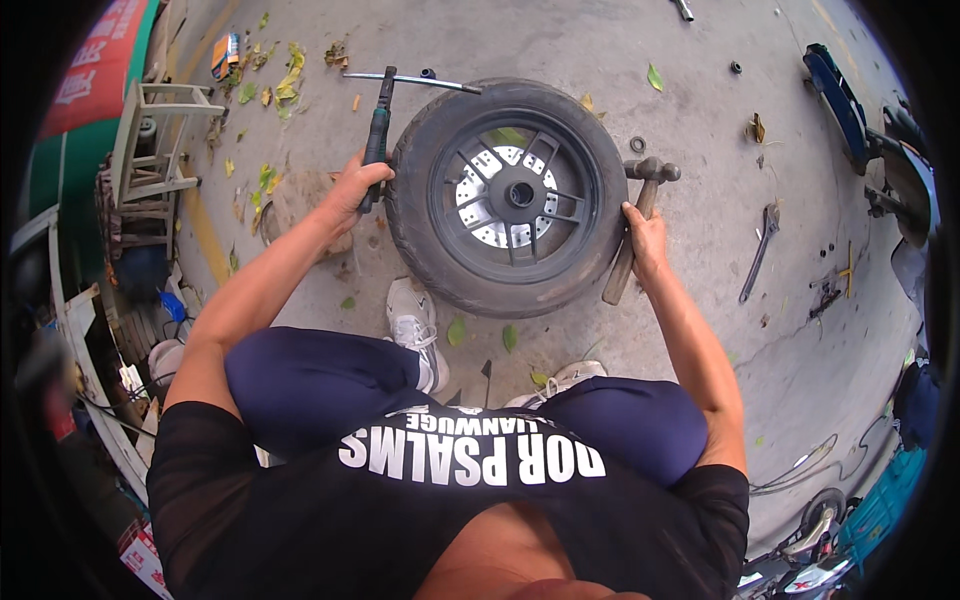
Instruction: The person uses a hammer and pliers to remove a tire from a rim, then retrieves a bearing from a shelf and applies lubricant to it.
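Note:
A black tyre (420, 250) on a wheel with a silver perforated brake disc (482, 220) lies flat before me. My left hand (360, 187) grips a black-and-green handled tool (378, 130) held upright at the tyre's left edge; its metal end meets a thin silver bar (425, 82) that reaches over the tyre's top-left edge. Whether they are joined I cannot tell. My right hand (645, 235) is closed on a ball-peen hammer (620, 269) at the tyre's right side, its head pointing away from me.
A wrench (759, 252), a small ring (637, 144) and other small parts lie on the concrete floor (730, 180) among scattered leaves. A pale wooden stool (155, 185) stands at the left, dark vehicle parts (840, 105) at the right, and a scooter (830, 540) at lower right.

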Action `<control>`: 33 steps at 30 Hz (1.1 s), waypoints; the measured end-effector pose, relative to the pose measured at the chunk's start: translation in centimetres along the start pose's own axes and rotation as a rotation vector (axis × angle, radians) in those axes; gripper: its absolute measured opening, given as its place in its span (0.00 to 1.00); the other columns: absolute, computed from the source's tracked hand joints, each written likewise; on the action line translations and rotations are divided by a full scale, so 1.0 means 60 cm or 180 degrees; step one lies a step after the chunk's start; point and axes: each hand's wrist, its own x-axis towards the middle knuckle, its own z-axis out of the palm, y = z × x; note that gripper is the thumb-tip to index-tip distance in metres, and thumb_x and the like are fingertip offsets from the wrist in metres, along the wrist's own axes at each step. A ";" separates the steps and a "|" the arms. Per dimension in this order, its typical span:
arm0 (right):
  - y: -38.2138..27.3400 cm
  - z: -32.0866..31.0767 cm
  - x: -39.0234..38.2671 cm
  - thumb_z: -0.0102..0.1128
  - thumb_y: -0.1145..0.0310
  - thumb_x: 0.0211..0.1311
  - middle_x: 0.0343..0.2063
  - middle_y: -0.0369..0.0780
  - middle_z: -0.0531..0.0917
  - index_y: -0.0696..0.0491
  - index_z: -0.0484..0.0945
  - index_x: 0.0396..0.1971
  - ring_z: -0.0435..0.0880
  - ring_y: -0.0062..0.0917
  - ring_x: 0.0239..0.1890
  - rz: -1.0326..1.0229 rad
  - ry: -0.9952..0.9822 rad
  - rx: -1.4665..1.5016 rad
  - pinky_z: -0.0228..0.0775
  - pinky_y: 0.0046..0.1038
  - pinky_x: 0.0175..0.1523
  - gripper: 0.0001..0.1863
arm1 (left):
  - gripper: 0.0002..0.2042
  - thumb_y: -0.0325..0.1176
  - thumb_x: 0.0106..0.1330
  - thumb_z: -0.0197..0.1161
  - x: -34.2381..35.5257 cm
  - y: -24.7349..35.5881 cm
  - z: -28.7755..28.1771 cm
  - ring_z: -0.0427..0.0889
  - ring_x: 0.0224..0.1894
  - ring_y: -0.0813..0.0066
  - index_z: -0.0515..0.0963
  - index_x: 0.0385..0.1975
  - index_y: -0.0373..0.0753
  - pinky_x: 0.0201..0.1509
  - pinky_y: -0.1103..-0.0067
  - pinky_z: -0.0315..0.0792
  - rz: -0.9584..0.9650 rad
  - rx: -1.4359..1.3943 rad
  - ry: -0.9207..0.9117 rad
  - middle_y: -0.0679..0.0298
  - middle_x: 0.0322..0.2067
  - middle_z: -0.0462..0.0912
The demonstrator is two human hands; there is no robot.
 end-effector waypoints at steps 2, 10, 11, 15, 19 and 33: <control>0.012 0.004 -0.011 0.62 0.64 0.60 0.31 0.38 0.80 0.61 0.74 0.40 0.76 0.20 0.32 0.0075 0.0061 -0.0168 0.70 0.26 0.40 0.16 | 0.19 0.36 0.53 0.60 0.000 0.003 -0.014 0.70 0.36 0.79 0.71 0.44 0.36 0.41 0.81 0.66 0.0000 0.0130 0.0019 0.67 0.34 0.72; 0.044 -0.010 -0.005 0.61 0.65 0.62 0.35 0.39 0.80 0.60 0.74 0.42 0.78 0.21 0.34 0.0298 -0.0090 0.0483 0.72 0.27 0.42 0.15 | 0.25 0.34 0.48 0.60 0.010 0.019 -0.021 0.76 0.42 0.66 0.70 0.50 0.34 0.50 0.73 0.70 0.0959 0.1720 0.0073 0.63 0.39 0.76; 0.033 -0.006 -0.017 0.61 0.64 0.62 0.36 0.40 0.80 0.60 0.74 0.42 0.78 0.22 0.35 0.0250 -0.0037 0.0499 0.73 0.28 0.43 0.16 | 0.25 0.34 0.48 0.60 0.003 0.036 -0.018 0.76 0.41 0.64 0.70 0.49 0.34 0.49 0.73 0.70 0.1069 0.2110 0.0000 0.60 0.38 0.75; 0.023 -0.028 -0.037 0.59 0.64 0.64 0.41 0.43 0.80 0.62 0.73 0.44 0.81 0.24 0.41 -0.0133 -0.0047 0.0279 0.77 0.31 0.46 0.17 | 0.28 0.31 0.43 0.63 -0.036 0.118 0.032 0.76 0.41 0.49 0.68 0.48 0.35 0.46 0.68 0.71 0.1363 0.3479 -0.0449 0.50 0.38 0.74; -0.032 -0.035 -0.075 0.57 0.63 0.67 0.37 0.48 0.82 0.61 0.70 0.41 0.86 0.28 0.31 0.0135 -0.0219 0.0273 0.81 0.25 0.33 0.15 | 0.30 0.30 0.40 0.66 -0.036 0.112 0.045 0.76 0.45 0.48 0.68 0.49 0.35 0.46 0.64 0.72 0.1754 0.3979 -0.0835 0.50 0.42 0.75; -0.090 -0.027 -0.139 0.59 0.60 0.66 0.16 0.34 0.73 0.55 0.71 0.34 0.70 0.17 0.16 -0.0249 -0.0666 -0.0909 0.64 0.25 0.22 0.13 | 0.24 0.27 0.39 0.66 -0.040 0.074 0.087 0.76 0.33 0.59 0.70 0.41 0.34 0.34 0.68 0.69 0.2930 0.5083 -0.0624 0.59 0.30 0.71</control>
